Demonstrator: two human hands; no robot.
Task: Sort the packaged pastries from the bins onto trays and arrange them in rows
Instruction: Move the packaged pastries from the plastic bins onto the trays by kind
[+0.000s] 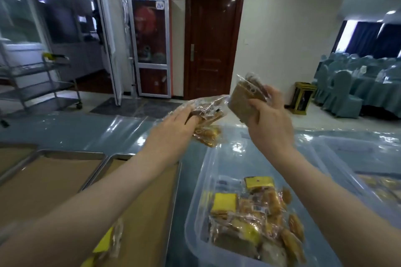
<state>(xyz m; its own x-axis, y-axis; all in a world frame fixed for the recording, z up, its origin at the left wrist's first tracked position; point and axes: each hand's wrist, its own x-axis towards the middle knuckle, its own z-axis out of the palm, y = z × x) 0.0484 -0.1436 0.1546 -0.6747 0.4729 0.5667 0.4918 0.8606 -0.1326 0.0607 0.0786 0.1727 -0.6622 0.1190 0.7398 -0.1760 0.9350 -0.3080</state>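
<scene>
My left hand (pixel 173 124) is raised above the table and holds a bunch of clear-wrapped pastries (pixel 207 122), brown and yellow ones. My right hand (pixel 269 121) grips a brown square packaged pastry (pixel 243 102) held up beside them. Below, a clear plastic bin (pixel 208 171) holds several wrapped yellow and brown pastries (pixel 256 217). Left of the bin lies a metal tray (pixel 152 201) lined with brown paper, with one yellow wrapped pastry (pixel 108 243) near its front, partly hidden by my left forearm.
A second paper-lined tray (pixel 47 182) lies further left. Another clear bin (pixel 368 165) with pastries stands at the right. The table has a blue plastic-covered top (pixel 86 132). Beyond are a metal trolley (pixel 43 84), a brown door (pixel 211 43) and covered chairs (pixel 347 89).
</scene>
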